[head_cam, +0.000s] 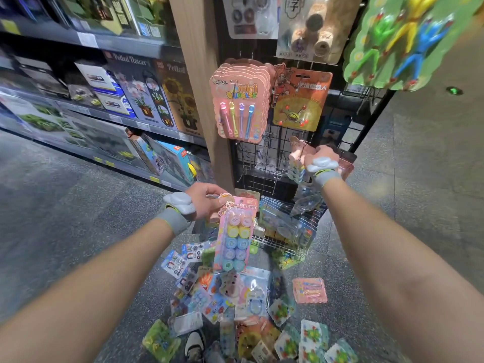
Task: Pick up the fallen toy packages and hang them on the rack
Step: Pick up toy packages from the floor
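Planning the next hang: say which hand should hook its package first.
Right. The right hand holds a pink package at the wire rack; the left hand grips the stamp package lower, short of it.

rack grid [264, 163]: lower part left open below hung bubble packs [239, 106]; bounded at left by wooden post [196, 74]. floor [65, 218]: covered at centre by fallen packages [235, 297], left open at left.
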